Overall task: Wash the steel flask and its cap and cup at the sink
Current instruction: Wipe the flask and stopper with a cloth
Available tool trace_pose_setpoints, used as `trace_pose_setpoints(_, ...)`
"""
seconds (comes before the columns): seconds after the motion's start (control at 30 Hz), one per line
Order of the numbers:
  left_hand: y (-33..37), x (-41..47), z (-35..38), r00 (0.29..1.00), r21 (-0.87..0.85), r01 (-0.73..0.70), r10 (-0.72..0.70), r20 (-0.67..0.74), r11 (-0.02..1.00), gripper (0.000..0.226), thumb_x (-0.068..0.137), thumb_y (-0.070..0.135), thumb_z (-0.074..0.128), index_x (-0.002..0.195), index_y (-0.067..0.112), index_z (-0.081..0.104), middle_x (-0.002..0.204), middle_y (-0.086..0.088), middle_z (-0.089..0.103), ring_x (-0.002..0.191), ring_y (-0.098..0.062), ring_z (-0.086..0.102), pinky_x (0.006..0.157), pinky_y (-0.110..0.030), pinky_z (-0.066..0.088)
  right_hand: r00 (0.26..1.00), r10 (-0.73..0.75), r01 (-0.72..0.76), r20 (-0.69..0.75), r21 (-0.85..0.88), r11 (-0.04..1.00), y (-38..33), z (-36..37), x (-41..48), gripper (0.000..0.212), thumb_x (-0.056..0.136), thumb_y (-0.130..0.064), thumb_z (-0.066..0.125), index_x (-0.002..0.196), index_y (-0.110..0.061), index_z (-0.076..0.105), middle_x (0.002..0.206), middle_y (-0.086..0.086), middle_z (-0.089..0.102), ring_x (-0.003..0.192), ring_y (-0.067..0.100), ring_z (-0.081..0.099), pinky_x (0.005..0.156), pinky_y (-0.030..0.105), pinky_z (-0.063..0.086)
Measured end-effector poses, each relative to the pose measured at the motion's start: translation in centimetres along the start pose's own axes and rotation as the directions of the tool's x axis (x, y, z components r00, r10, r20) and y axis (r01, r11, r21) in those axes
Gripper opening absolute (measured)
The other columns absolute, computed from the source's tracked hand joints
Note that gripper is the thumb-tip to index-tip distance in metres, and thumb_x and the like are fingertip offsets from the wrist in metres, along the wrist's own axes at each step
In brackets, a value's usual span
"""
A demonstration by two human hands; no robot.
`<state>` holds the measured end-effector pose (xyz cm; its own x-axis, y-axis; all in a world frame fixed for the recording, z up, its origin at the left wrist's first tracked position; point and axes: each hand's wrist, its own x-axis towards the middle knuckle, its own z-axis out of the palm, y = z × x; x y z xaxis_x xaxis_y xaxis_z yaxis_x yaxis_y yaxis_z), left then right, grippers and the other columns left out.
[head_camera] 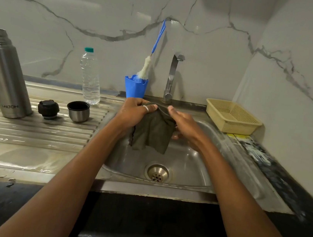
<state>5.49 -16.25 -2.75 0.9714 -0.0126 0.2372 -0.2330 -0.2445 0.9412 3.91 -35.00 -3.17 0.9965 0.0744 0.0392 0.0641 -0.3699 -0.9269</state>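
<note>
Pinching a dark cloth (pixel 152 135) by its top edge over the sink (pixel 186 160), left hand (pixel 133 114) and right hand (pixel 182 121) probably ready it for wiping, while flask (pixel 7 75), cap (pixel 48 109) and cup (pixel 78 111) wait upright on the counter (pixel 34 134) to the sink's left.

I log a steel sink unit (pixel 37 156) set into a dark counter (pixel 281 175), with a ribbed drainboard (pixel 34 130) on the left and a basin (pixel 195 161) on the right. On the ribs a steel flask (pixel 7 75) stands upright at far left. To its right are a black cap (pixel 48 109), then a cup (pixel 78 111) mouth up, none of them touching. A clear plastic bottle (pixel 90 76) stands just behind the cup. On the rear ledge I note a blue holder (pixel 135 87) beside the tap (pixel 172 77). A beige basket (pixel 233 116) sits at the right rear corner. Water pools on the front left flat.
</note>
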Motion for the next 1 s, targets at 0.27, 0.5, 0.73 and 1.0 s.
trace_pose_setpoints(0.27, 1.3, 1.2, 1.5, 0.992, 0.127, -0.061, 0.046, 0.116, 0.99, 0.023, 0.09, 0.031, 0.076, 0.102, 0.012, 0.074, 0.093, -0.005, 0.075, 0.088, -0.018, 0.07, 0.078, -0.029, 0.058, 0.999, -0.044, 0.042, -0.013, -0.072, 0.997, 0.2, -4.3, -0.1, 0.012, 0.092, -0.013, 0.072, 0.104, -0.015, 0.069, 0.098, 0.003, 0.074, 0.093, 0.017, 0.072, 0.081, 0.03, 0.06)
trace_pose_setpoints(0.5, 6.8, 3.9, 6.0, 0.9, 0.193, -0.21, 0.112, 0.421, 0.958, 0.007, 0.09, 0.007, 0.075, 0.09, 0.012, 0.07, 0.077, 0.002, 0.068, 0.066, -0.004, 0.064, 0.058, -0.011, 0.049, 0.955, -0.181, 0.071, -0.236, -0.412, 0.908, -2.6, -14.7, -0.1, 0.015, 0.087, -0.013, 0.078, 0.083, -0.027, 0.075, 0.08, -0.007, 0.073, 0.074, 0.004, 0.066, 0.077, 0.023, 0.05)
trace_pose_setpoints(0.73, 11.8, 7.7, 13.4, 0.912, 0.58, -0.408, 0.336, 0.233, 0.705, 0.013, 0.09, 0.032, 0.075, 0.1, 0.025, 0.077, 0.091, 0.006, 0.069, 0.087, -0.016, 0.061, 0.074, -0.031, 0.047, 0.814, -0.168, 0.005, -0.557, -0.282, 0.959, -4.0, -21.4, 1.5, 0.019, 0.092, -0.002, 0.067, 0.108, -0.009, 0.073, 0.086, 0.008, 0.073, 0.054, 0.013, 0.071, 0.053, 0.017, 0.054)
trace_pose_setpoints(1.0, 12.8, 12.7, 20.6, 0.957, 0.508, -0.286, 0.266, 0.112, 0.812, 0.009, 0.086, 0.01, 0.071, 0.093, 0.011, 0.076, 0.085, -0.004, 0.072, 0.077, -0.019, 0.069, 0.06, -0.027, 0.056, 0.709, -0.107, -0.077, -0.698, -0.227, 0.971, -2.4, -24.4, 5.8, 0.023, 0.089, 0.006, 0.052, 0.099, 0.004, 0.072, 0.088, 0.014, 0.075, 0.073, 0.02, 0.076, 0.078, 0.039, 0.064)
